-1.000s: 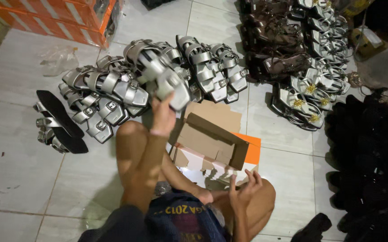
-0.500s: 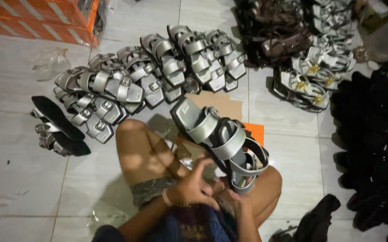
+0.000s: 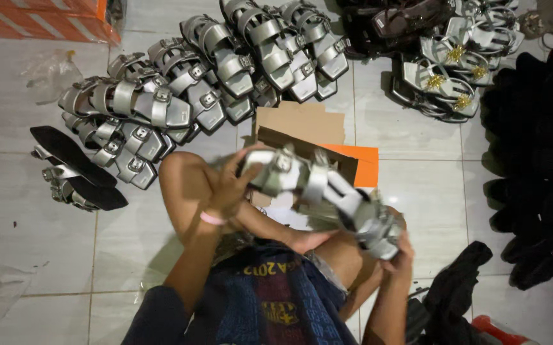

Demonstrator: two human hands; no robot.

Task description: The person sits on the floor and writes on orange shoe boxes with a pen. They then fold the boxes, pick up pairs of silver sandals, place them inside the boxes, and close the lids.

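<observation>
Both hands grip one silver sandal (image 3: 327,195), held over the lap above the open cardboard box (image 3: 302,128). Left hand (image 3: 228,185) is closed round the toe end, fingers curled over the front strap; right hand (image 3: 399,246) clasps the heel end from below. Sandal looks light, with a stiff chunky sole and pliant buckled straps. Glossy finish may be slippery, so the sole edges are likely the surest hold. More silver sandals (image 3: 180,83) lie in rows on the tile floor (image 3: 27,243) beyond.

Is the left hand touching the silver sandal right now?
Touching. The head view shows the left hand with fingers wrapped on the toe end of the silver sandal.
</observation>
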